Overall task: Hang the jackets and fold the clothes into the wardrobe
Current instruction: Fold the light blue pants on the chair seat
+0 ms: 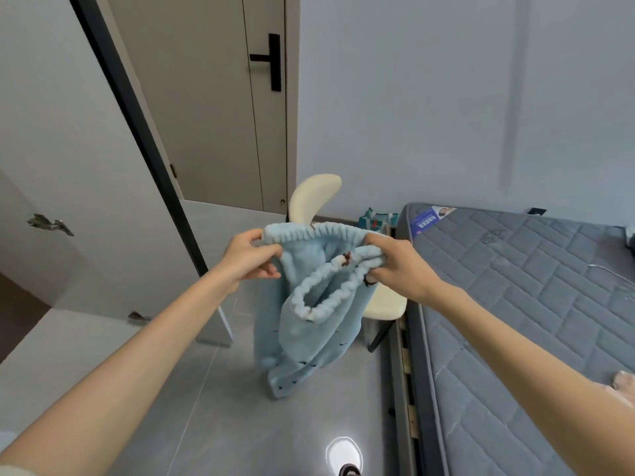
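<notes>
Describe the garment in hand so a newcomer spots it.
Right of frame lies a grey mattress, with a cream chair beside it. Before the chair, the left hand and right hand grip the pale blue fleece trousers. Only they are fluffy blue with a ruffled elastic waistband; the pink garment lies on the mattress.

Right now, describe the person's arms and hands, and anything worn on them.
The left arm and right arm are bare from wrist to frame edge. The left hand and right hand wear no visible gloves, rings or watch. A pale cloth edge, perhaps a sleeve, shows at the left arm's upper end.
</notes>
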`<state>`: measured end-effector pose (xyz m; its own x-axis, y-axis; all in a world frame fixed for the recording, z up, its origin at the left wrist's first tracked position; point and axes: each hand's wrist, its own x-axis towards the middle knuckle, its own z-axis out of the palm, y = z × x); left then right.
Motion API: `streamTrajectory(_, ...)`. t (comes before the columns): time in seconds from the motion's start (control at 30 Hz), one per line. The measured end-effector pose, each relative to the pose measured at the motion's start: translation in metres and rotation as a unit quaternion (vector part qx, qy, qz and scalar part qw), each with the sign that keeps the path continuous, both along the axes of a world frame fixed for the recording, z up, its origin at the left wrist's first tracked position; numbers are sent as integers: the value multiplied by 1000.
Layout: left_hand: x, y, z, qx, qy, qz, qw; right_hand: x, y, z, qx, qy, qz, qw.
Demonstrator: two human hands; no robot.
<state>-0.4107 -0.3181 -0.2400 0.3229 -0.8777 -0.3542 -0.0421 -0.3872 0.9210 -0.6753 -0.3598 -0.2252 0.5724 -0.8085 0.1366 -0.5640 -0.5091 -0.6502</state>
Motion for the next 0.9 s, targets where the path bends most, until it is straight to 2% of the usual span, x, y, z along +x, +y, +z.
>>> streamTrajectory(0.13, -7, -6, -11, -53, -159, -76, 983, -6, 4, 8, -6, -21, -43, 999)
streamTrajectory(0.17, -9, -7, -14, -73, -175, -96, 977, -9, 4, 11, -6, -19, -51, 999)
streamTrajectory(0.2, -14, -7, -16, -95, -161, -115, 976, -11, 4, 14, -8, -19, -62, 998)
streamTrajectory(0.3, -37, -4, -22, -177, -49, -146, 972, -12, 3, 18, -26, -24, -129, 991)
streamTrajectory(0.4, -60, -4, -26, -230, -13, -173, 958, -13, -2, 20, -29, -37, -217, 975)
streamTrajectory(0.47, -74, -2, -26, -231, -7, -238, 943, -14, -5, 25, -27, -45, -245, 968)
streamTrajectory(0.63, -98, -10, -33, -129, -145, -429, 882, -23, -14, 32, -17, -37, -261, 965)
streamTrajectory(0.7, -110, -14, -39, -131, -180, -421, 879, -30, -18, 33, -14, -51, -264, 963)
streamTrajectory(0.73, -118, -16, -40, -151, -188, -385, 891, -34, -21, 34, -12, -58, -264, 963)
streamTrajectory(0.77, -126, -18, -41, -174, -177, -337, 908, -40, -24, 35, -9, -64, -262, 963)
streamTrajectory(0.83, -138, -29, -39, -203, -88, -272, 936, -52, -30, 38, 11, -80, -239, 968)
streamTrajectory(0.9, -142, -41, -34, -198, 12, -302, 932, -70, -36, 43, 43, -105, -184, 976)
